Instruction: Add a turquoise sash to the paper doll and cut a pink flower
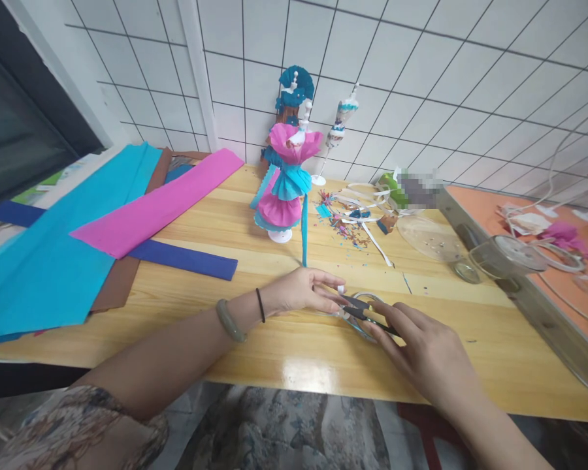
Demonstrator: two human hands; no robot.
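Patterned cloth [284, 434] borders table edge [255, 377]; right grip [431, 352] closed around dark tool [357, 313]; left grip [304, 290] half-curled, hold unclear.

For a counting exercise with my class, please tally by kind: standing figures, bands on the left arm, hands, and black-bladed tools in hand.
Standing figures: 3 (blue-fanned figure, pink-and-blue figure, white figure)
Arm bands: 2 (bangle, black band)
Hands: 2 (left hand, right hand)
Black-bladed tool: 1
Total: 8
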